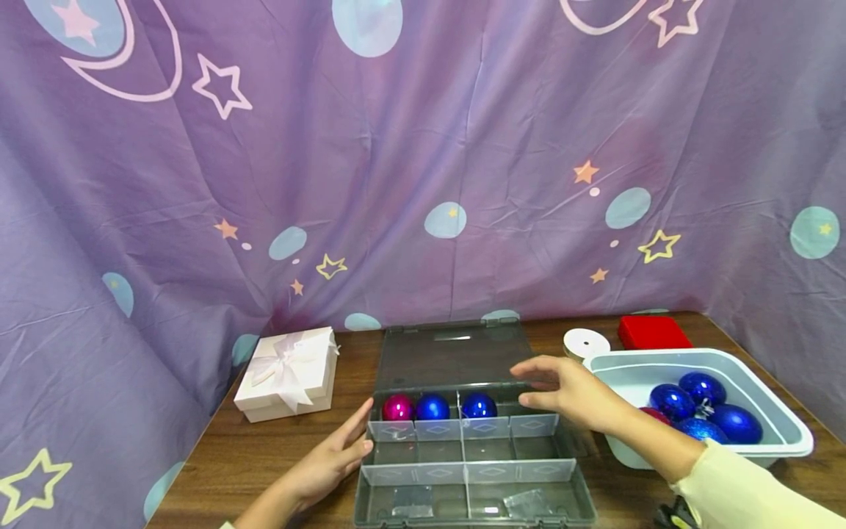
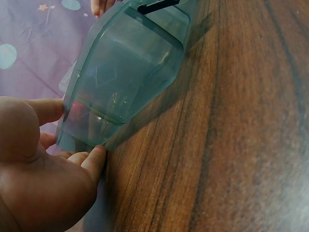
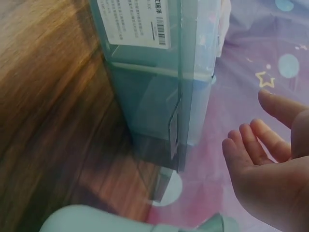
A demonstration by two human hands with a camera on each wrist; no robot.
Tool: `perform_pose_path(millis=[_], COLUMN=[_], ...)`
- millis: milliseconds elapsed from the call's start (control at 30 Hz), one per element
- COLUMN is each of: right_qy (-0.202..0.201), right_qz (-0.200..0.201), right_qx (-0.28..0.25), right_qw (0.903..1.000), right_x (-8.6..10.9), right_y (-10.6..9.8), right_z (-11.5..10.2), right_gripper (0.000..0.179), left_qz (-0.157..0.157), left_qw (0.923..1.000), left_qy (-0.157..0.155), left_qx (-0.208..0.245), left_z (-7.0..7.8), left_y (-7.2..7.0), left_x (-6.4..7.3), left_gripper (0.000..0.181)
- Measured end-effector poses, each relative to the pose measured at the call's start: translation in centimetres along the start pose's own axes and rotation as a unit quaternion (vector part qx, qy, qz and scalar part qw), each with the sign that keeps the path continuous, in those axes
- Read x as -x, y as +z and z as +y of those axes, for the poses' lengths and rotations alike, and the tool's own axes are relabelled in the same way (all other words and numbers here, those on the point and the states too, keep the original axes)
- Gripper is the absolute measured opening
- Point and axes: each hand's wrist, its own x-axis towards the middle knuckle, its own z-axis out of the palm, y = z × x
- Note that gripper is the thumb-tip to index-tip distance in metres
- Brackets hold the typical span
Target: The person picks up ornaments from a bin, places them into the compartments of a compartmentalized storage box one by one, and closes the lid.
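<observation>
A clear grey divided organizer box [image 1: 413, 474] lies with its lid [image 1: 456, 356] folded back. In its back row sit a magenta ball ornament [image 1: 398, 408], a blue ball ornament [image 1: 432, 408] and a second blue ball ornament [image 1: 479, 406], right of a divider. My left hand [image 1: 330, 463] rests its fingers against the box's left end; the left wrist view shows the fingertips at the end wall [image 2: 120, 72]. Above the right end of the back row is my right hand [image 1: 571, 389], fingers loosely bent and nothing between them, as the right wrist view also shows.
To the right stands a pale blue bin [image 1: 786, 426] with several blue ornaments [image 1: 736, 424] and a red one, partly behind my forearm. Behind it are a white ribbon spool [image 1: 586, 342] and a red box [image 1: 654, 333]. A white gift box [image 1: 291, 371] sits at left.
</observation>
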Motion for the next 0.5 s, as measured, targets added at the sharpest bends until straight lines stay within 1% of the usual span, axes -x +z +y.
perform_pose_path(millis=[167,367,500], right_qy=[0.009,0.032,0.030], right_qz=[0.007,0.012,0.021], right_qx=[0.002,-0.006,-0.007], right_qw=[0.9999,0.9994,0.9993], right_x=[0.7,1.7,2.4], right_y=[-0.7,-1.8,-2.4], right_z=[-0.2,0.0,0.2], right_gripper=[0.044,0.049,0.048], left_qz=[0.000,0.000,-0.002], left_qw=[1.0000,1.0000,1.0000], left_qy=[0.000,0.000,-0.001], left_qx=[0.000,-0.001,-0.002], left_z=[0.0,-0.1,0.0], left_y=[0.0,-0.1,-0.1], left_x=[0.0,0.0,0.0], left_gripper=[0.076,0.076,0.076])
